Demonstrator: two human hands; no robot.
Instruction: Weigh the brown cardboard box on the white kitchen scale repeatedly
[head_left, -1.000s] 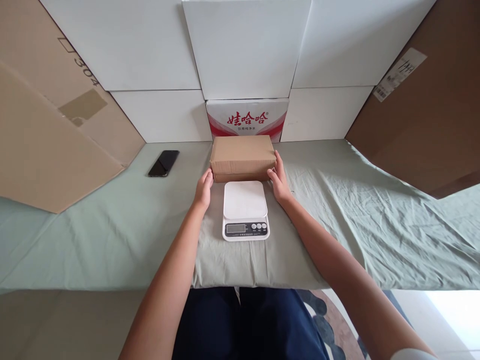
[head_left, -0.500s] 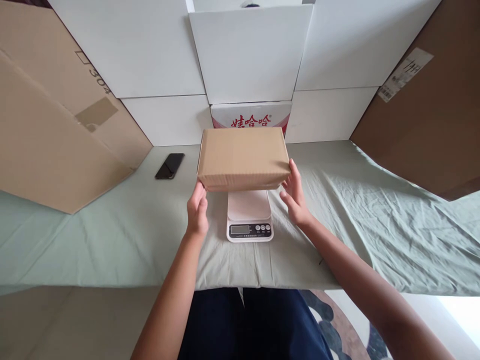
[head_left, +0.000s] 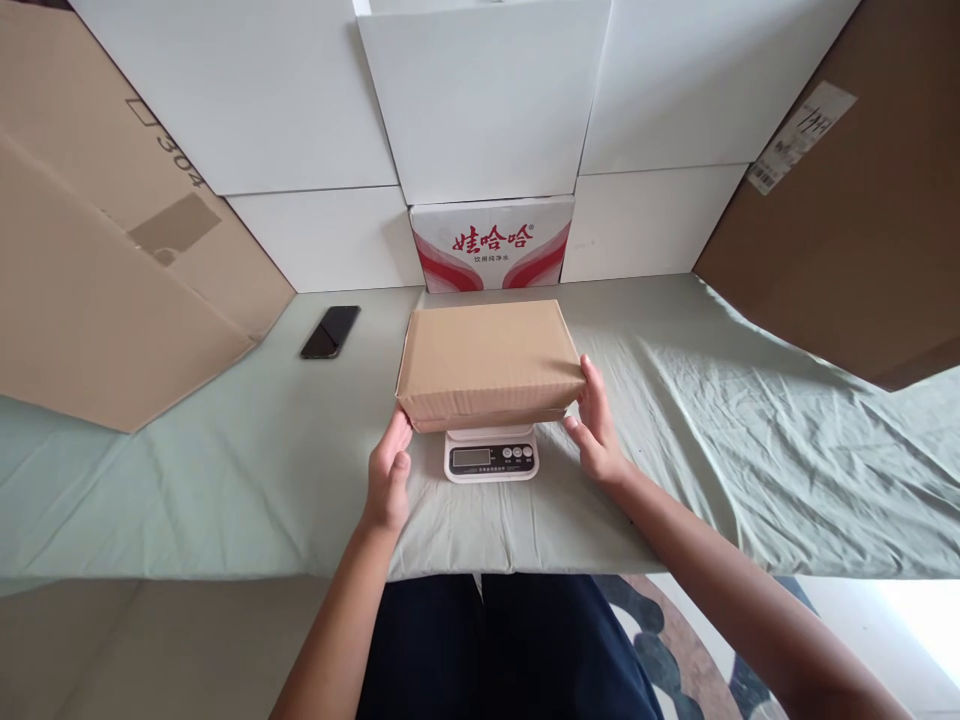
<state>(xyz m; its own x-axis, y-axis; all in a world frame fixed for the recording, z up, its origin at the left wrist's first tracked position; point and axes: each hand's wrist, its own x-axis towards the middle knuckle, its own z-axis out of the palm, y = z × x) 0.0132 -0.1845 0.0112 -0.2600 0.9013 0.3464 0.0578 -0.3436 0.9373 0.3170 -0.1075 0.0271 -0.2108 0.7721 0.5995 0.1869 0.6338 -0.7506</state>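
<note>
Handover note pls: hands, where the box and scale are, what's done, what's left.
Left hand: open, fingertips at the box's near left corner, not gripping.
Right hand: open, fingers against the box's near right corner.
Cardboard box: sits over the white kitchen scale, covering its platform; only the display and buttons show.
Done: box is on the scale, on the green cloth.
Left: take both hands fully off and read the weight; the display is too small to read from here.
Nearby: black phone lies on the cloth to the left, untouched.
</note>
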